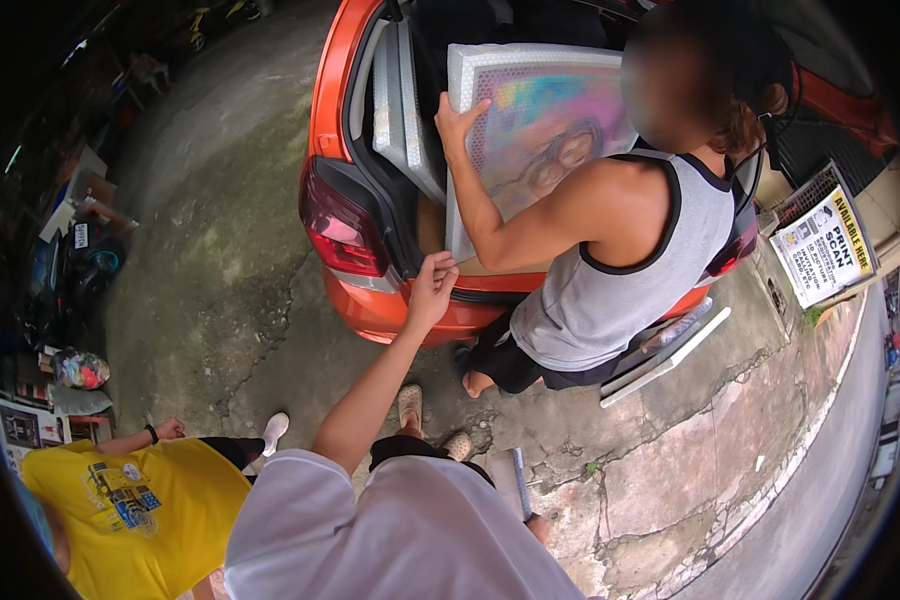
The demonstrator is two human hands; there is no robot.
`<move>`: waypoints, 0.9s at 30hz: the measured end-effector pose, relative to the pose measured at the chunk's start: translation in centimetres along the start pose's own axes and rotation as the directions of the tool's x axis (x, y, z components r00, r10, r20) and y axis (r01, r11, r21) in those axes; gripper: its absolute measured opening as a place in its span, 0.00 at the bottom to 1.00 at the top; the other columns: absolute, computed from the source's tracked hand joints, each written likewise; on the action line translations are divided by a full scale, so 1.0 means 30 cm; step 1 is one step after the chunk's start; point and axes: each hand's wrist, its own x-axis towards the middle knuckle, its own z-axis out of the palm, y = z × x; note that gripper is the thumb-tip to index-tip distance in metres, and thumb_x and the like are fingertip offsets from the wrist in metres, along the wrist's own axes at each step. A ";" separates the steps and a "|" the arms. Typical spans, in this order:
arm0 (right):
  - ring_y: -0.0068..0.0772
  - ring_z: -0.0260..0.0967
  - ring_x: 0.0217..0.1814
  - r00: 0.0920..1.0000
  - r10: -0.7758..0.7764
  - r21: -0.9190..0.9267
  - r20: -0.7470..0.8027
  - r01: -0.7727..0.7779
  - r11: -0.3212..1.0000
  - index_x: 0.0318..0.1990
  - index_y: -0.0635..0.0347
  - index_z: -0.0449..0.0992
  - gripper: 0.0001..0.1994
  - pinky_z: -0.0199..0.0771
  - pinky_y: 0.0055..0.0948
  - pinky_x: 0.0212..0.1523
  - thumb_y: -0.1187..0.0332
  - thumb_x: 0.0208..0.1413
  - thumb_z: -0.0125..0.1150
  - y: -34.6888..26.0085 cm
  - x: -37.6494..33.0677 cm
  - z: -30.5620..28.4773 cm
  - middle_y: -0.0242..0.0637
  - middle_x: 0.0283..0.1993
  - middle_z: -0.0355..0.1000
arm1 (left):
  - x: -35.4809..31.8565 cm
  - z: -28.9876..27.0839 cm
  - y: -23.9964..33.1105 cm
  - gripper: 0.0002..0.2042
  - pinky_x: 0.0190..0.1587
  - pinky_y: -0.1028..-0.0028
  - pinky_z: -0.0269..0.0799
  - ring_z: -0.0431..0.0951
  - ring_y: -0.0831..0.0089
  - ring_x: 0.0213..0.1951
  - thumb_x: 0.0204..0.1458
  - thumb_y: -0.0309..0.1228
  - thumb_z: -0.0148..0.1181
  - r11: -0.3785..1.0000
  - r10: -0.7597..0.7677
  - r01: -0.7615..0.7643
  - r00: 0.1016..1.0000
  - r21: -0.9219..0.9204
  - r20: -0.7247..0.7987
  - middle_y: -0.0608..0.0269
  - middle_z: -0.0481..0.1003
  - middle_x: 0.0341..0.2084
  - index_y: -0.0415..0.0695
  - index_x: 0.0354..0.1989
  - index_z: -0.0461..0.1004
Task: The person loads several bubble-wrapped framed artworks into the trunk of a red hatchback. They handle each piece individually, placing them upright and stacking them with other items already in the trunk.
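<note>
My left hand (430, 288) reaches forward to the open boot of an orange car (332, 120). Its loosely bent fingertips touch the boot sill beside the lower corner of a large bubble-wrapped colourful picture (540, 120); nothing is in its grip. A person in a grey sleeveless top (620, 270) leans into the boot and holds that picture upright by its left edge. Of my right hand only a sliver (537, 525) shows beside my white shirt, next to a flat grey panel (510, 478); whether it grips the panel is hidden.
More wrapped panels (400, 100) stand in the boot's left side. White flat boards (670, 350) lean behind the crouching person. A person in a yellow shirt (130, 500) stands at lower left. Clutter (70, 250) lines the left edge; a printed sign (820, 250) stands at right on cracked concrete.
</note>
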 end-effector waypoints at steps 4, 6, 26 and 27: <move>0.54 0.77 0.41 0.999 0.051 0.012 0.013 -0.051 0.999 0.36 0.58 0.82 0.14 0.78 0.47 0.44 0.69 0.40 0.57 -0.025 -0.003 -0.003 0.54 0.35 0.78 | -0.132 -0.010 -0.154 0.14 0.50 0.75 0.72 0.77 0.72 0.46 0.62 0.29 0.55 0.991 -0.131 0.128 0.989 0.036 0.069 0.55 0.76 0.45 0.38 0.54 0.66; 0.55 0.77 0.41 0.997 0.077 0.047 0.022 -0.078 0.996 0.36 0.58 0.82 0.14 0.78 0.47 0.44 0.69 0.40 0.57 -0.039 -0.004 -0.006 0.55 0.35 0.78 | -0.242 -0.017 -0.249 0.14 0.46 0.73 0.73 0.78 0.70 0.42 0.61 0.31 0.56 0.975 -0.223 0.220 0.971 0.043 0.087 0.54 0.77 0.43 0.38 0.52 0.68; 0.58 0.76 0.39 1.000 -0.011 0.074 -0.020 0.013 0.997 0.34 0.61 0.81 0.12 0.78 0.49 0.41 0.70 0.39 0.58 -0.188 0.034 -0.077 0.56 0.32 0.77 | -0.724 -0.308 -0.611 0.19 0.49 0.65 0.73 0.79 0.58 0.47 0.55 0.44 0.60 0.588 -0.770 0.580 0.615 0.563 0.171 0.51 0.79 0.42 0.39 0.45 0.76; 0.58 0.76 0.39 0.999 -0.017 0.042 -0.032 0.018 0.999 0.34 0.61 0.81 0.12 0.78 0.49 0.41 0.70 0.39 0.58 -0.188 0.037 -0.083 0.57 0.32 0.77 | -0.721 -0.315 -0.616 0.19 0.50 0.65 0.73 0.79 0.58 0.47 0.55 0.44 0.60 0.617 -0.747 0.570 0.641 0.544 0.176 0.51 0.79 0.42 0.39 0.45 0.76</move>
